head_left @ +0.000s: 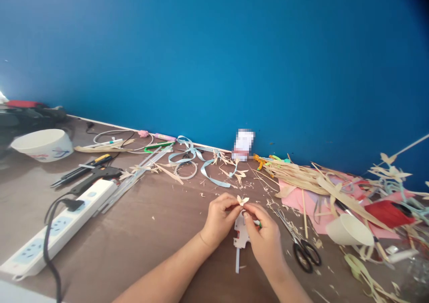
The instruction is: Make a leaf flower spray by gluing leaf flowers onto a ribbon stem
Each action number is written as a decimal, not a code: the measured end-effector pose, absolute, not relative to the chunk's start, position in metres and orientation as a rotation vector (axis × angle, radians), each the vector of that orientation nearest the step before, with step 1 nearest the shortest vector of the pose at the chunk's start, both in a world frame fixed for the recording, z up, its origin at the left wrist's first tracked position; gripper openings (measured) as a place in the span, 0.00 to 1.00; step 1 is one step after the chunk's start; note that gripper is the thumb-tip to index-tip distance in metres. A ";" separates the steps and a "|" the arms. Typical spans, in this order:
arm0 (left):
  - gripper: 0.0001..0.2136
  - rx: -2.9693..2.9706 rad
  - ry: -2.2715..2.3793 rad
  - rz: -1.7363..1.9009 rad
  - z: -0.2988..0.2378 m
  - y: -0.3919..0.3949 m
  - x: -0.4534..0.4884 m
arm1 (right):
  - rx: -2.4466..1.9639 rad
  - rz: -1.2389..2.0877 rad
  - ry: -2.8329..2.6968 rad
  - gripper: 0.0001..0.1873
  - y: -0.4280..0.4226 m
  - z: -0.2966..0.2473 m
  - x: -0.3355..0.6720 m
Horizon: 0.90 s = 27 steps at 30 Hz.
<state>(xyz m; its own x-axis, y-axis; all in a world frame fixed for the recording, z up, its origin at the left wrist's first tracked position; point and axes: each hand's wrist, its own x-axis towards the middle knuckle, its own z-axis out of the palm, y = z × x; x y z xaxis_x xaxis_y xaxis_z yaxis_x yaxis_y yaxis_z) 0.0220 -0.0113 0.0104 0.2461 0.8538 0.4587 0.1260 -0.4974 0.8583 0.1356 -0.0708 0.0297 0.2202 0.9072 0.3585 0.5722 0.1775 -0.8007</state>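
Note:
A small cream flower-like piece, with pointed petals, sits at the fingertips of both hands. My left hand pinches it from the left with thumb and forefinger. From the right, my right hand has its thumb and fingers closed at the base of the same piece; the exact contact there is partly hidden. Below the hands lies a flat white notched object with a pale strip sticking out toward me. Black-handled scissors rest on the table just right of my right hand.
A white power strip, a black glue gun, clear glue sticks and a white bowl are at left. Blue ribbon curls near the wall. Dried husk strips, pink paper and a paper cup crowd the right.

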 end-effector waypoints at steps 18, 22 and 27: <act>0.06 1.792 0.781 1.304 0.010 -0.012 0.022 | -1.519 0.552 -1.403 0.10 -0.077 0.035 0.139; 0.06 1.800 0.785 1.300 0.010 -0.012 0.021 | -1.509 0.555 -1.416 0.10 -0.077 0.035 0.138; 0.08 1.835 0.771 1.294 0.011 -0.012 0.021 | -1.472 0.598 -1.400 0.11 -0.076 0.034 0.138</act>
<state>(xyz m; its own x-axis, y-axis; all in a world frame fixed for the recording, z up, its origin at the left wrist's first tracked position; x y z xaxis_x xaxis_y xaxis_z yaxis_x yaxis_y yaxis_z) 0.0205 -0.0123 0.0110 0.3077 0.8103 0.4987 0.0530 -0.5379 0.8413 0.1380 -0.0764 0.0343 0.2142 0.9398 0.2664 0.4570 0.1446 -0.8776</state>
